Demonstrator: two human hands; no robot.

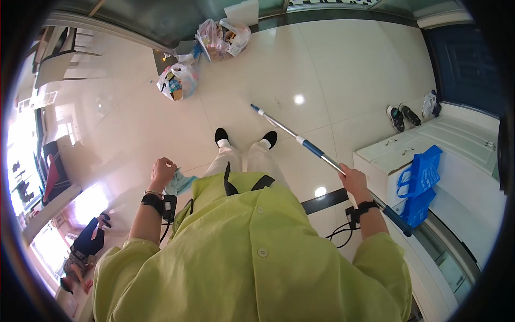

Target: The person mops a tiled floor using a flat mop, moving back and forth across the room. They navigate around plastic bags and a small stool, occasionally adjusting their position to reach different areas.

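My right hand (353,182) is closed round a telescopic metal pole (289,132) with blue grips. The pole slants from a blue tip over the floor, past my feet, to a thick blue end beside my right forearm. On the other side, my left hand (162,172) is raised with its fingers curled. Close beside it a pale blue-green cloth (179,183) hangs near my hip; whether the fingers hold any of it cannot be made out. Both wrists carry black straps with small devices and cables.
Filled plastic bags (177,82) (223,38) stand by the glass partition. Shoes (403,116) lie near a dark door (466,66). Blue bags (420,177) rest at the white cabinet (402,149) on the right. Chairs (56,66) are far left; another person (82,253) is at lower left.
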